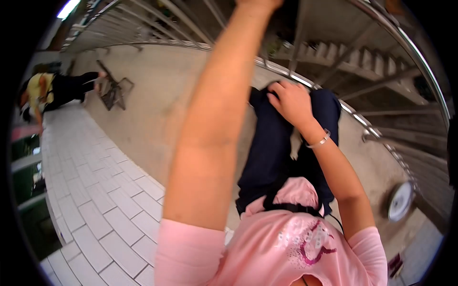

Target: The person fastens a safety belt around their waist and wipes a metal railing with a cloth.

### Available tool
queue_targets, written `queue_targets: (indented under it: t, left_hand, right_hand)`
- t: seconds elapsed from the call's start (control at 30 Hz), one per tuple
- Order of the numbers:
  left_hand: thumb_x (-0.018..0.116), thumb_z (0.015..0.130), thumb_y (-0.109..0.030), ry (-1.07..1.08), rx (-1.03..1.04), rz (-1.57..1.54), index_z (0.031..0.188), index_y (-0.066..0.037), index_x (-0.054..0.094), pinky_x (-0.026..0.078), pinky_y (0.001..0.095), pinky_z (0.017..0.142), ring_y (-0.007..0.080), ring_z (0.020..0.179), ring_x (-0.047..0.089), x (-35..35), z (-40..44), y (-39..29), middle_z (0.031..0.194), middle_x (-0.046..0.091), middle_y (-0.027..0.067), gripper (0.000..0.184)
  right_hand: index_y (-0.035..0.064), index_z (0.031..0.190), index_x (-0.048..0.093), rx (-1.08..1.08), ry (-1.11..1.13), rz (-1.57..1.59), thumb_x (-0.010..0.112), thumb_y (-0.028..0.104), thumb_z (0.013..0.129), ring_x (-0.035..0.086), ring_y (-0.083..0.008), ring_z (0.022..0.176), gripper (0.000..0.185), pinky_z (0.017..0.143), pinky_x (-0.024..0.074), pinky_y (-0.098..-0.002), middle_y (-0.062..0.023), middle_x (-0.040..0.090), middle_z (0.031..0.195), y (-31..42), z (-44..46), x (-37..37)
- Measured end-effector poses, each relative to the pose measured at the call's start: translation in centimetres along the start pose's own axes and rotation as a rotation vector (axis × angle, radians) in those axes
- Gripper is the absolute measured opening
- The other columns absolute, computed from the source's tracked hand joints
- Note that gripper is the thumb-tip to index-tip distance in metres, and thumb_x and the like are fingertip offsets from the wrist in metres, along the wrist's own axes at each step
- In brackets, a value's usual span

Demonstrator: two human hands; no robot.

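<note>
- While the left arm stretches up across the middle of the view, its grip is cut off at the top edge, so I cannot tell whether it is wide, narrow or holding something.
- The right grip lies on the dark trousers near the knees, relaxed and loosely spread, with the thumb apart from the bent fingers and nothing seen in it.
- A silvery bracelet circles the right wrist.
- The metal railing runs along the top and curves down the right side, just beyond the knees; the left grip is in front of its upper part, though whether they touch cannot be told.
- A black strap crosses the pink top at the waist.
- At the far left, another person in a yellow top and dark trousers is well apart from the wearer, beside a white-tiled wall.
- A small folding seat stands on the pale floor near that person's feet.
- On the right, a round whitish object is near the railing's base; what it is cannot be told.
</note>
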State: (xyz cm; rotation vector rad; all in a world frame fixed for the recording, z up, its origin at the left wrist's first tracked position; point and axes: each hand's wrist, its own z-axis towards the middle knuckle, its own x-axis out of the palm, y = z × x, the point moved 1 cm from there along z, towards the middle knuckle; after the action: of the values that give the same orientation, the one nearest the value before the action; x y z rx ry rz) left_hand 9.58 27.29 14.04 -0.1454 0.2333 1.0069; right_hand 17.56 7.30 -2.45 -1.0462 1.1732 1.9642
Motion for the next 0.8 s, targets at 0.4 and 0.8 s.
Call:
queue_targets:
  t: [0.4,0.8]
  left_hand:
    - [0.045,0.093,-0.024,0.145,-0.163,-0.081,0.116,-0.001,0.049,0.023,0.0502,0.115,0.0351,0.119,0.044,0.1,-0.1,-1.1,0.113,0.052,0.0173,0.033]
    - [0.048,0.092,-0.022,0.113,-0.194,-0.158,0.116,0.0,0.052,0.025,0.0512,0.114,0.0355,0.117,0.045,-0.1,0.1,-0.9,0.11,0.054,0.0169,0.033]
  right_hand:
    - [0.0011,0.09,0.053,0.072,0.09,0.582,0.056,0.005,0.092,0.053,-0.0239,0.064,0.005,0.06,0.0424,-0.032,-0.0115,0.052,0.074,0.3,-0.7,-0.8]
    - [-0.0004,0.087,0.052,0.228,-0.126,0.416,0.053,0.01,0.099,0.05,-0.0273,0.068,0.016,0.066,0.0428,-0.0367,-0.0134,0.05,0.075,-7.4,-6.3,-3.0]
